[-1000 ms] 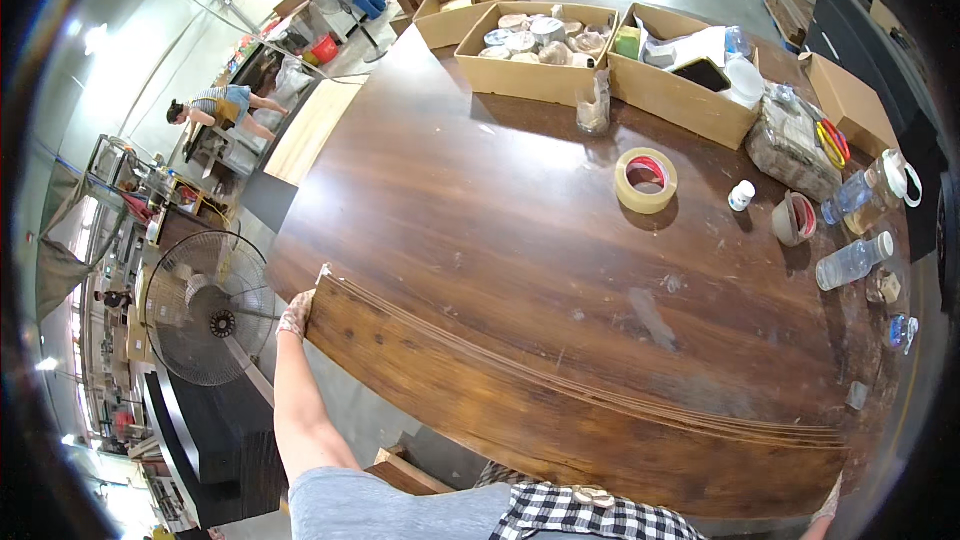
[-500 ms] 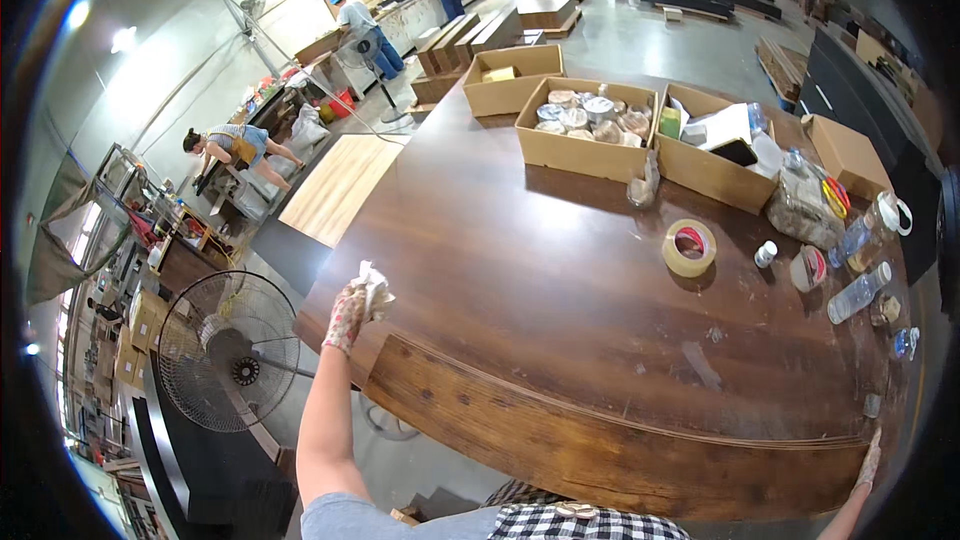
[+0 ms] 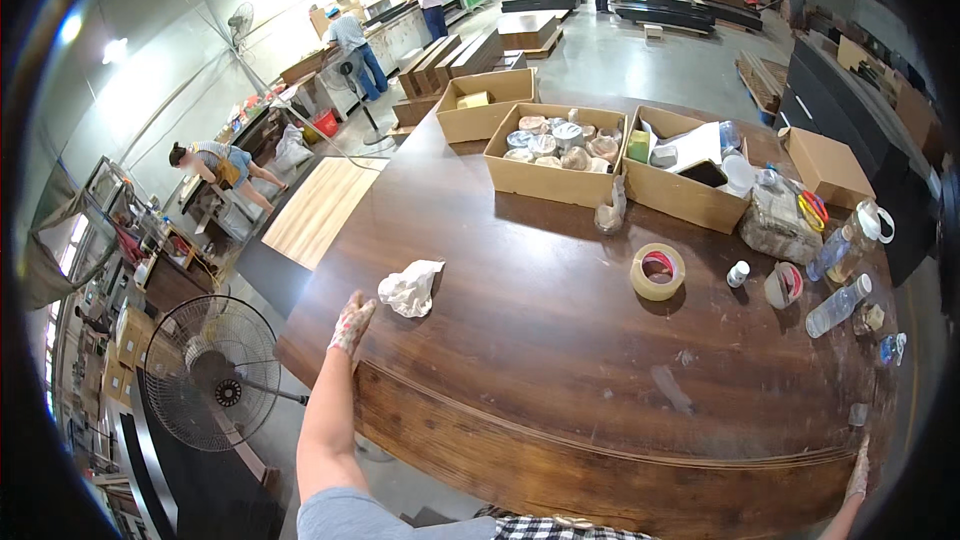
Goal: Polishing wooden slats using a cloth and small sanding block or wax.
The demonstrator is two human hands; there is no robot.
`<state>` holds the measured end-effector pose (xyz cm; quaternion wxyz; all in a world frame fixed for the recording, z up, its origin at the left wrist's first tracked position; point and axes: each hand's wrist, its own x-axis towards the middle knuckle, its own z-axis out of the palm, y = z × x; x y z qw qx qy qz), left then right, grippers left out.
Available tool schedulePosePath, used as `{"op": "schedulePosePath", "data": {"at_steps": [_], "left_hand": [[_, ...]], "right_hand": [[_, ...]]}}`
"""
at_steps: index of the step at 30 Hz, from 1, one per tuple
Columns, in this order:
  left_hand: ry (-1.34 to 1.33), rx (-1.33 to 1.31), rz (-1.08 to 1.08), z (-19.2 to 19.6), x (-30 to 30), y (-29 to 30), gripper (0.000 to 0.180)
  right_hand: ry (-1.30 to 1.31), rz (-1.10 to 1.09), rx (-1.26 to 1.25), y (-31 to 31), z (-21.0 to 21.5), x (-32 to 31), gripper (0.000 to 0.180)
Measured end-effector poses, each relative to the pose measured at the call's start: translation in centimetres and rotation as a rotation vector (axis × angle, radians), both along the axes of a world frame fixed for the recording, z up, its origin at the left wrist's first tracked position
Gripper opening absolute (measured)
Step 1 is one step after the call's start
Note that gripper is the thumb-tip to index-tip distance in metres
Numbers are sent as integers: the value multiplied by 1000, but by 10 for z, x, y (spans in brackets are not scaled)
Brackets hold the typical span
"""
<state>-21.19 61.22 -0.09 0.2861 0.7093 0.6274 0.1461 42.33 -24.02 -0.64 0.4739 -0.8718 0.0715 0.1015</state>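
Observation:
My left hand [image 3: 352,324], in a pale patterned glove, is at the left end of a long brown wood-grain board [image 3: 600,468]. Its fingers are stretched out and hold nothing. Just beyond them a crumpled white cloth or paper [image 3: 410,288] lies on the dark brown tabletop [image 3: 540,330]. At the board's opposite end is my right hand [image 3: 858,470], gloved too, its fingers extended along the end edge; part of it is hard to make out. The board lies along the near side of the table, with thin parallel edges showing along its back.
Open cartons [image 3: 555,175] of rolls and odds and ends stand at the back. A tape roll [image 3: 657,272], a small white bottle [image 3: 738,274] and clear bottles [image 3: 838,306] are to the right. A standing fan [image 3: 212,372] is at left; other people work farther off.
My left hand has let go of the crumpled white cloth or paper, which now lies on the tabletop. That hand has come down nearer the board's left end. My right hand stays at the other end.

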Motion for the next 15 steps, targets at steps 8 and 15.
{"op": "schedulePosePath", "data": {"at_steps": [8, 15], "left_hand": [[-121, -564, 194, 21, -44, -109, 69], [-200, -692, 201, -22, -89, -98, 60]], "right_hand": [[12, 45, 95, 40, -15, 36, 62], [5, 81, 152, 76, -13, 63, 61]]}}
